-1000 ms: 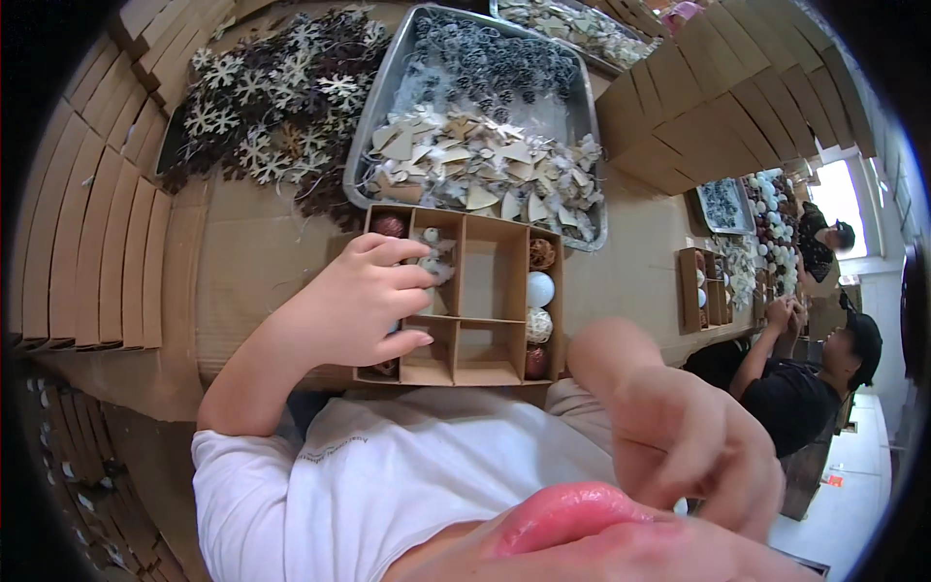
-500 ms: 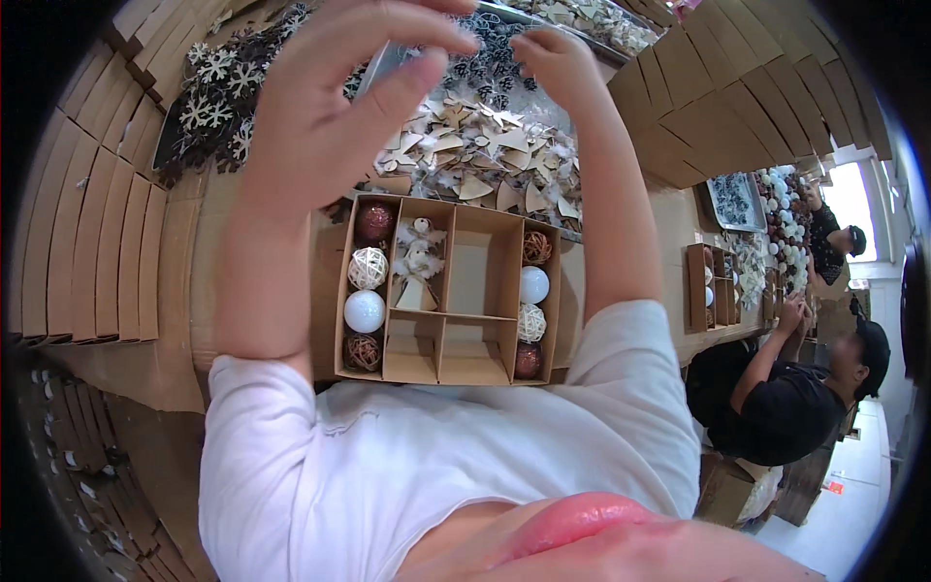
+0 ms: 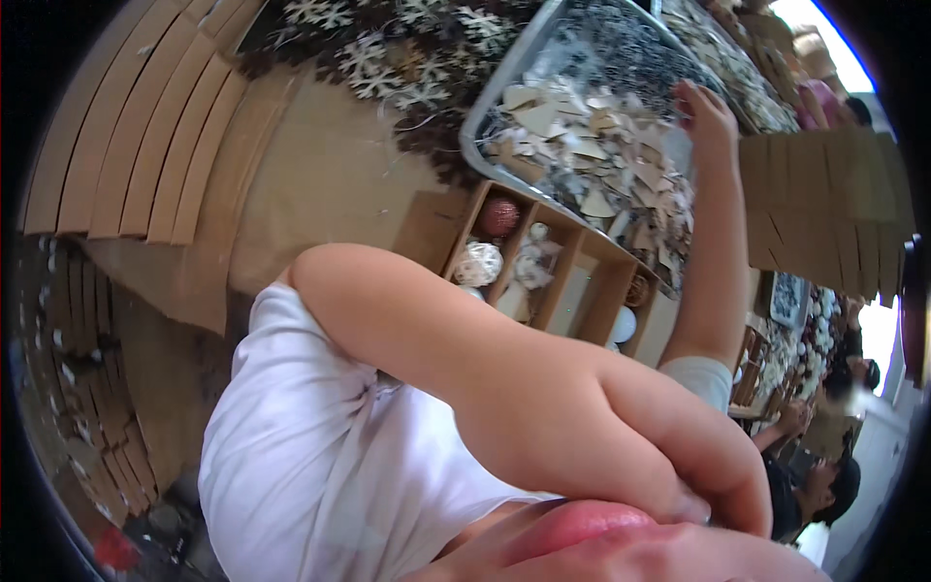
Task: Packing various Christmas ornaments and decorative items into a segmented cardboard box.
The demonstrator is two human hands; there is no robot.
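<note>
Fingers (image 3: 685, 97) of your R hand (image 3: 712, 121) hang half-curled over the metal tray (image 3: 470, 141), upper right of frame; can't tell if gripping. Grey pinecones (image 3: 621, 48) sit just up-left, R hand nearer. L hand (image 3: 587, 407), lower right by your face, fingers bent, grip hidden. Divided cardboard box (image 3: 577, 294), mid-frame, slants down-right. No legible labels.

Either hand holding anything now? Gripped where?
Cannot tell for either: the left hand is curled, its grasp hidden; the right hand, by the metal tray, shows no clear item.
</note>
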